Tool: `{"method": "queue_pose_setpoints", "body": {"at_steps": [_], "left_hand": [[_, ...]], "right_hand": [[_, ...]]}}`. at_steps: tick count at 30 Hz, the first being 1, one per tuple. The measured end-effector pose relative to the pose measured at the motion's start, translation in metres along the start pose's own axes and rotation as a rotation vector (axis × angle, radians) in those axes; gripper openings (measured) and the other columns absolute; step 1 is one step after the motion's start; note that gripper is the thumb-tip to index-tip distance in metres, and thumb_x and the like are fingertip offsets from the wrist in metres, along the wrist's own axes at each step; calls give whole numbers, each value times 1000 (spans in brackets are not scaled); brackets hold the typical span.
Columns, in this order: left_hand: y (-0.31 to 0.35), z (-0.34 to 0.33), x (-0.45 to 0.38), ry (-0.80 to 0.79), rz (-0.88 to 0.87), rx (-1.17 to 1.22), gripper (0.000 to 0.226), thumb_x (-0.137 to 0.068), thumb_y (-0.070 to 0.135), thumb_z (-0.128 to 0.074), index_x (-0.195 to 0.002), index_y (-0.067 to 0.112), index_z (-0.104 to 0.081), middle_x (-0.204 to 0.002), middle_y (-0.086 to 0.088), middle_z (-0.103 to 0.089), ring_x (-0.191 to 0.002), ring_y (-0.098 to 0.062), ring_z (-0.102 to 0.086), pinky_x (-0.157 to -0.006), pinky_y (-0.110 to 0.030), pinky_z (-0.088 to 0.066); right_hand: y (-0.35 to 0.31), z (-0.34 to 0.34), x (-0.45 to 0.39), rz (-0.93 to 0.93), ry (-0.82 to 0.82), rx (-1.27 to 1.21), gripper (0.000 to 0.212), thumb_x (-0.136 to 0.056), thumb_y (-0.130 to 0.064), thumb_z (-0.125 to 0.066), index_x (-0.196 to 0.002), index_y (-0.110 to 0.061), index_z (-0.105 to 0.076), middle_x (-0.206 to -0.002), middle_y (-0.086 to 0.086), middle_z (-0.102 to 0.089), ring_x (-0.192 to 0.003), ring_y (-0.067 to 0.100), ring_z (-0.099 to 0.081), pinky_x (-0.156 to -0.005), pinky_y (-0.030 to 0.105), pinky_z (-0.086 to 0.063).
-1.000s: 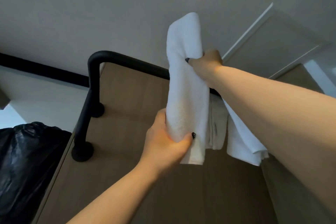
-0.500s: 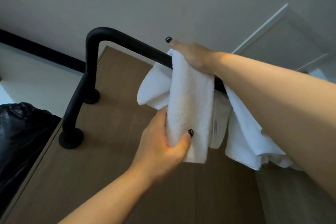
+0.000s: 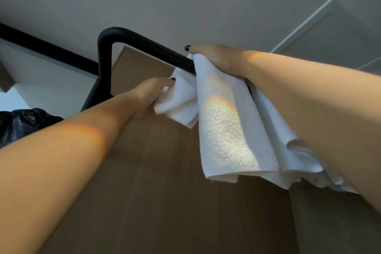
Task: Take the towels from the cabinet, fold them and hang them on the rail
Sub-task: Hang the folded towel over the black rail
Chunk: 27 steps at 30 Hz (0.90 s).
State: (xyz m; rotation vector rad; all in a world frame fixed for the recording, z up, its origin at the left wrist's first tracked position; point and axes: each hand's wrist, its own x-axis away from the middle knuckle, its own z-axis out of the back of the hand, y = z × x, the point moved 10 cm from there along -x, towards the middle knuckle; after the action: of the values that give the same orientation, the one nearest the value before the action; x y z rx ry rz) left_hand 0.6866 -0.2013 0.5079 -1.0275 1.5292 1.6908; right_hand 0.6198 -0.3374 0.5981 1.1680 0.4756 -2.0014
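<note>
Folded towel: a white terry towel (image 3: 224, 130) is hanging draped over the black rail (image 3: 144, 44), its front half lying down toward the camera and its back half falling behind the bar.
Left hand: the left hand (image 3: 151, 95) is gripping the back half of that towel just under the rail, fingers curled round the bunched cloth.
Right hand: the right hand (image 3: 214, 55) is resting on top of the towel where it is crossing the rail, one finger stretched along the bar; whether it is grasping cannot be told.
Second towel: another white towel (image 3: 288, 163) is hanging just beside the first, partly behind the right forearm.
Backdrop: a brown wooden panel (image 3: 156, 181) is standing behind the rail.
Left edge: a black plastic bag (image 3: 22, 123) is showing.
</note>
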Motion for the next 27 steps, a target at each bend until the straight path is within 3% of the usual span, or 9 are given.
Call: {"method": "queue_pose_setpoints", "body": {"at_steps": [3,6,9,13,17,19,21,25,27], "left_hand": [[-6,-11,4,-73,1,104,33,-97,32,-56,-118,7,-63,-111,-14,-69,-93,-23,-67,-82,-35,-53],[-13,-24,10,-128,-55,185,44,-84,32,-67,-118,3,-65,-112,-17,-68,-101,-32,-62,-92,-43,-49],[-28,-31,17,-131,-40,315,61,-76,41,-72,-124,3,-64,-115,-21,-64,-102,-42,-56,-95,-47,-47],[-51,-42,31,-81,11,503,61,-83,37,-66,-133,3,-58,-111,-13,-65,-101,-28,-60,-101,-43,-48],[-68,-55,39,0,96,660,55,-87,41,-69,-128,6,-59,-82,-3,-71,-74,-19,-68,-89,-38,-55],[-73,-60,41,53,151,722,41,-89,41,-66,-114,10,-59,-56,3,-64,-52,-12,-65,-68,-31,-55],[-75,-64,44,95,193,778,31,-90,42,-66,-99,14,-58,-53,4,-62,-48,-11,-63,-57,-26,-53],[-78,-49,41,228,172,848,39,-87,50,-63,-103,14,-64,-90,-2,-64,-89,-19,-62,-98,-39,-49],[-74,-39,40,284,138,837,41,-88,47,-61,-116,16,-63,-104,-3,-67,-103,-19,-63,-103,-40,-46]], "right_hand": [[-7,4,21,19,74,207,41,-89,-61,-49,-107,-27,-63,-117,-2,-62,-110,20,-57,-89,34,-41],[-30,-12,75,173,76,402,72,-84,-64,-56,-145,-35,-34,-151,-3,-34,-140,19,-29,-112,44,-30],[-39,-27,139,229,9,419,89,-76,-69,-62,-149,-46,-16,-159,-15,-8,-147,11,-6,-118,48,-19],[-25,-36,195,270,-14,531,103,-63,-82,-57,-147,-54,-5,-159,-20,8,-149,10,4,-118,47,-17],[-5,-46,211,383,45,755,104,-68,-78,-51,-155,-37,-11,-163,3,-9,-150,32,-15,-109,58,-34],[-5,-43,214,451,140,793,93,-76,-67,-56,-154,-27,-25,-158,10,-29,-141,37,-36,-91,52,-51],[-10,-39,218,507,229,791,79,-83,-58,-50,-151,-21,-34,-152,12,-40,-132,39,-48,-75,45,-56],[-17,-31,223,550,279,650,64,-90,-41,-41,-150,-19,-38,-148,10,-45,-130,36,-50,-80,44,-54],[-18,-23,227,570,318,553,60,-90,-31,-41,-148,-15,-42,-146,9,-49,-131,32,-51,-84,47,-56]]}}
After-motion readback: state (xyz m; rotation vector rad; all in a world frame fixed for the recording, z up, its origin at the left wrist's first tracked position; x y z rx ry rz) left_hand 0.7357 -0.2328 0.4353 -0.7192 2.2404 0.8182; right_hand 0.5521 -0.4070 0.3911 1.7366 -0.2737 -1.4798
